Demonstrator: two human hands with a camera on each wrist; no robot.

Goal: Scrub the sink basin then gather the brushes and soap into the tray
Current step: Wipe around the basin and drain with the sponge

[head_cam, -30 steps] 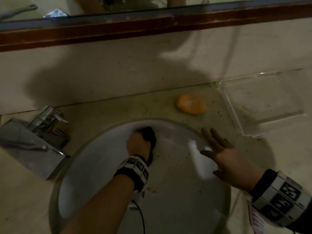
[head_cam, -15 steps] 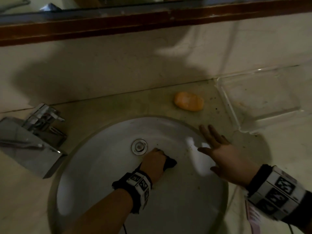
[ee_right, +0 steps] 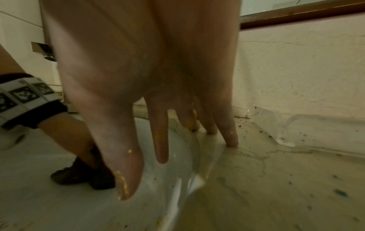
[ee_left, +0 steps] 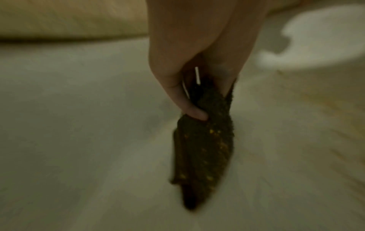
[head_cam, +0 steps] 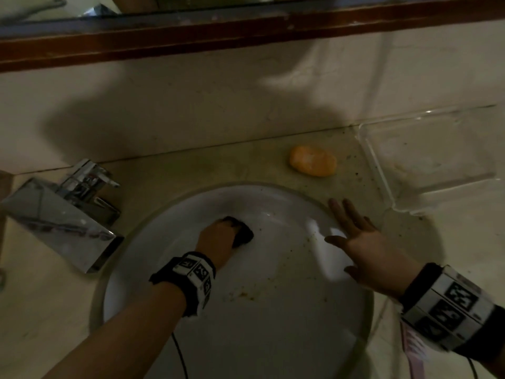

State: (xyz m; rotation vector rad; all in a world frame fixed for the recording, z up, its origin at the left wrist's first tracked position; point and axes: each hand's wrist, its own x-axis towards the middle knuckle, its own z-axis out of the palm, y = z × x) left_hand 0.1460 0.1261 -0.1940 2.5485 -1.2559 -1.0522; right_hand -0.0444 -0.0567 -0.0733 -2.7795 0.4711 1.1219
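Observation:
My left hand (head_cam: 218,239) grips a dark scrubbing pad (head_cam: 243,233) and presses it on the white sink basin (head_cam: 259,324), near the back of the bowl. The left wrist view is blurred; fingers curl round the same dark scrubbing pad (ee_left: 207,140), flecked with yellow. My right hand (head_cam: 363,247) lies flat with straight fingers (ee_right: 229,129) on the basin's right rim and the counter, holding nothing. An orange soap bar (head_cam: 313,160) lies on the counter behind the basin. The clear plastic tray (head_cam: 382,170) sits at the back right. No brush shows.
A chrome faucet (head_cam: 62,212) stands at the basin's left. A brown-framed mirror (head_cam: 246,26) runs along the wall above. Brown specks dot the basin floor (head_cam: 243,295) and the counter (ee_right: 276,171) near the tray. A cable hangs below my left wrist.
My left hand swept the pad from the bowl's back to beside the drain, then up again over it. The right hand stayed on the rim.

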